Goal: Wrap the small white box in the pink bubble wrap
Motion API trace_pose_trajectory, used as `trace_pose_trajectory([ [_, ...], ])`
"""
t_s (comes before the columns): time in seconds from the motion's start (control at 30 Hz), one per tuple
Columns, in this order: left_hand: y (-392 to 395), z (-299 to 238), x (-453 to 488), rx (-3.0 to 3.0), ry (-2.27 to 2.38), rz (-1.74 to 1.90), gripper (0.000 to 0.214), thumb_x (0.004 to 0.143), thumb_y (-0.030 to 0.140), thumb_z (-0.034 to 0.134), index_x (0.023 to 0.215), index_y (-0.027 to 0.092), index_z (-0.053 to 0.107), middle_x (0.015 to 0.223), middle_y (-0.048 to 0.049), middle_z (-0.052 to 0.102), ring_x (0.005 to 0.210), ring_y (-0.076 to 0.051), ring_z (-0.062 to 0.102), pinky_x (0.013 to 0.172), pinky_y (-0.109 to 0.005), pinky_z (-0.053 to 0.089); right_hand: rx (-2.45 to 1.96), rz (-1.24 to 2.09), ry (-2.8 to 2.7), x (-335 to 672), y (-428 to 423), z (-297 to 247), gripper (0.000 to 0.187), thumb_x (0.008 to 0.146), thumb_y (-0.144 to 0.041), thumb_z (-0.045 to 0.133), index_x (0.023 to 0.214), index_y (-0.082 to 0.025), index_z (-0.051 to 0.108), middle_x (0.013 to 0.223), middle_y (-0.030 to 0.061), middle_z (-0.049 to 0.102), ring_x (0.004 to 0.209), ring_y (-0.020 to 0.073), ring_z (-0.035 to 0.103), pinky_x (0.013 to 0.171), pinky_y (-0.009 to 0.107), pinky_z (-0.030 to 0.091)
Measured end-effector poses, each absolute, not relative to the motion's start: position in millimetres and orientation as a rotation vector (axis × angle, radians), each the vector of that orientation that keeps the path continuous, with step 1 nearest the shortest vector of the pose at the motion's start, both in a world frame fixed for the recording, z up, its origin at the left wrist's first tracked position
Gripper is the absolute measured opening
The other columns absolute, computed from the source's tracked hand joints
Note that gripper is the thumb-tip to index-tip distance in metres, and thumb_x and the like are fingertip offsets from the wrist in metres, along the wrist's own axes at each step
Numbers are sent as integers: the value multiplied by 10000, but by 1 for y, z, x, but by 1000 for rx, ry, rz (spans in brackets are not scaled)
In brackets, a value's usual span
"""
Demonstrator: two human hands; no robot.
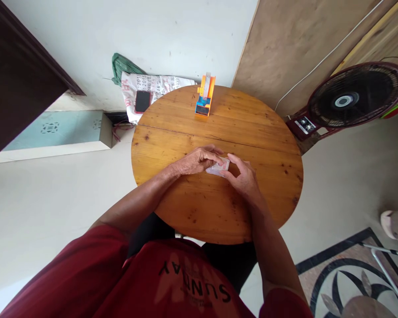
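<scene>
A small whitish pack (pixel 215 169) with red marks, partly clear like plastic, is at the middle of the round wooden table. My left hand (pixel 199 160) reaches over it from the left, with fingers bent onto its top and left side. From the right, my right hand (pixel 245 176) has its thumb at the near edge and its fingers curled at the far corner. Both hands grip the pack between them. Fingers hide part of it, so its exact kind cannot be made out.
An orange and blue tape dispenser (pixel 204 99) stands near the far edge of the wooden table (pixel 192 203). Beyond the table's left side, a dark phone (pixel 142 101) lies on a printed white sack (pixel 129 90). A large fan (pixel 354 99) is at the right.
</scene>
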State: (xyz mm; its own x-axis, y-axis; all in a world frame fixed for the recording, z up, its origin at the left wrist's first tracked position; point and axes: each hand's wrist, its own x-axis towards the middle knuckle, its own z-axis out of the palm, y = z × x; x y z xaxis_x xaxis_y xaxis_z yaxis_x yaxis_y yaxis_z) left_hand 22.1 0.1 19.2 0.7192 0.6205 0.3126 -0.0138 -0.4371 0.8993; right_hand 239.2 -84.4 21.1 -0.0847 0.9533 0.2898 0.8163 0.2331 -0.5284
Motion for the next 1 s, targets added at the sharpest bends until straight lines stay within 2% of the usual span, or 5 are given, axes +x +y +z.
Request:
trace_pose_trajectory([
  [0.2,-1,25,22,1735,507,739,178,869,326,699,934,191,796,1245,-115,646,1053,-217,662,864,-304,529,-1603,310,-1945,240,-84,22,512,857,-501,680,1315,-278,641,1229,97,741,1130,336,682,1000,549,516],
  [0.4,0,21,22,1430,568,771,387,841,350,748,1182,178,683,1116,-88,688,960,-171,657,860,-299,517,-1587,237,-1987,240,-84,19,501,868,-489,659,1311,-255,636,1227,104,740,1114,321,688,989,513,521],
  [0.5,0,21,22,1393,552,759,365,831,358,758,1133,164,693,1136,-86,681,936,-161,657,835,-285,511,-1557,214,-2017,241,-83,20,524,865,-506,659,1314,-237,627,1215,113,743,1104,321,691,984,507,518],
  [0.73,-6,22,26,1320,570,716,432,807,385,786,1146,152,654,934,-38,678,762,-123,622,718,-262,481,-1532,185,-2047,241,-83,20,559,849,-526,676,1325,-240,607,1227,115,737,1110,333,685,994,528,498],
  [1.0,-1,9,30,1304,569,730,431,772,324,810,1132,156,643,952,-24,649,818,-123,632,731,-259,489,-1580,146,-2023,236,-84,19,477,859,-501,674,1268,-256,644,1163,116,757,1039,331,689,968,524,491],
])
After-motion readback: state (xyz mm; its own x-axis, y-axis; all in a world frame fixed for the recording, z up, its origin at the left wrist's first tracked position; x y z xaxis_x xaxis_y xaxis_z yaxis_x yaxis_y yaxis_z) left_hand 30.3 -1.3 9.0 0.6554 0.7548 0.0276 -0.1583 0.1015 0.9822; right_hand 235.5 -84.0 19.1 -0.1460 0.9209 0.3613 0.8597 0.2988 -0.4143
